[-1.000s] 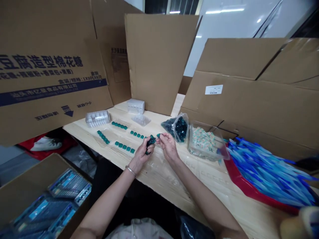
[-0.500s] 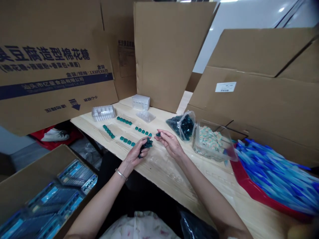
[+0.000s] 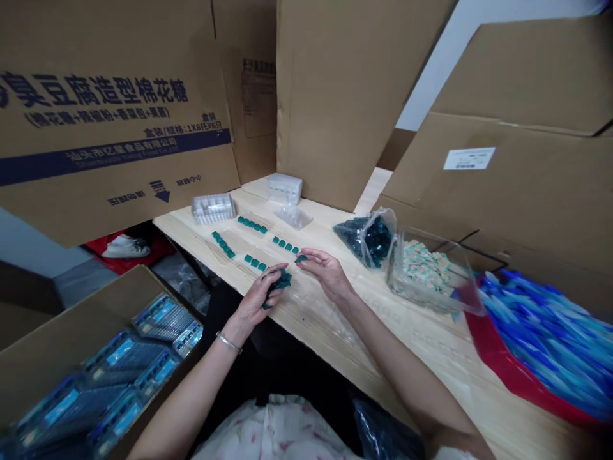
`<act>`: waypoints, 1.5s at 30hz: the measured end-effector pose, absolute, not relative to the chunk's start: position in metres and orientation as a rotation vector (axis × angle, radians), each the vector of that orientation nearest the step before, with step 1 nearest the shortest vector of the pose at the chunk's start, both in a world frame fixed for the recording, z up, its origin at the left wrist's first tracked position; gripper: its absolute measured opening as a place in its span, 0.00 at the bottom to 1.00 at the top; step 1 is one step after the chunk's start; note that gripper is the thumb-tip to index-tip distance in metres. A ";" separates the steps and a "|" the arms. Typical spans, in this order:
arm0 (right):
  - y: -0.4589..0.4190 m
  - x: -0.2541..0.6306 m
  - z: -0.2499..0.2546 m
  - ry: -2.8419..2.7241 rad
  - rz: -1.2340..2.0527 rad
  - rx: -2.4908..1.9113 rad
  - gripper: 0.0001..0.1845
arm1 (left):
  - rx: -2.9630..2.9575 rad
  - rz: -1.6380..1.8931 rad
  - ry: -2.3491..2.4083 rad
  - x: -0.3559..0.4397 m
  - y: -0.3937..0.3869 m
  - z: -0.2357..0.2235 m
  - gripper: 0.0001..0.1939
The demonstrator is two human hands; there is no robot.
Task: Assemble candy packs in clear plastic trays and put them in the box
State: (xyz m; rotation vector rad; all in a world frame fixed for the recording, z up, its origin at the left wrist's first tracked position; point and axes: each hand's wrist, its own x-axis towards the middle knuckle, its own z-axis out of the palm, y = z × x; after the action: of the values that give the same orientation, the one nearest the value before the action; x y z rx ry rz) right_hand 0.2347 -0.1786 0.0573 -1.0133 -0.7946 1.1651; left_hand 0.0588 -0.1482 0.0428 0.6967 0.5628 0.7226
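My left hand (image 3: pixel 256 297) is closed round a clump of dark green pieces (image 3: pixel 282 280), held over the table's front edge. A single small green piece (image 3: pixel 301 259) is pinched between the fingertips of my right hand (image 3: pixel 328 273), just to the right of the clump. Beyond my hands, similar green squares lie in short rows: one row (image 3: pixel 286 245) by my right fingertips, one (image 3: pixel 255 262) by my left hand, one (image 3: pixel 251 225) farther back and a slanting one (image 3: pixel 223 244) at the left. Clear plastic seems to lie under the rows.
Clear plastic trays (image 3: pixel 213 209) and a white plastic stack (image 3: pixel 284 189) stand at the back. Rightward are an open bag of green pieces (image 3: pixel 366 237), a clear bin of pale pieces (image 3: pixel 426 268) and a red tray (image 3: pixel 502 364) of blue strips. A carton (image 3: pixel 86 306) of packs stands lower left.
The view has shifted, so the table things appear farther right. My right hand has moved slightly closer to the near rows with its piece. The left hand still holds the clump.
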 end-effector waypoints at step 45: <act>-0.188 0.204 0.030 -1.012 1.150 -1.335 0.13 | 0.888 0.752 0.760 0.038 -0.172 0.024 0.31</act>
State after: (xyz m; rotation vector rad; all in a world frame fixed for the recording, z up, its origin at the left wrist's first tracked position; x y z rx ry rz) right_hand 0.2040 -0.1877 0.0297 -1.3347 -1.0122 1.1505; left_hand 0.0383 -0.1716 0.0236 0.8879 0.7603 0.7520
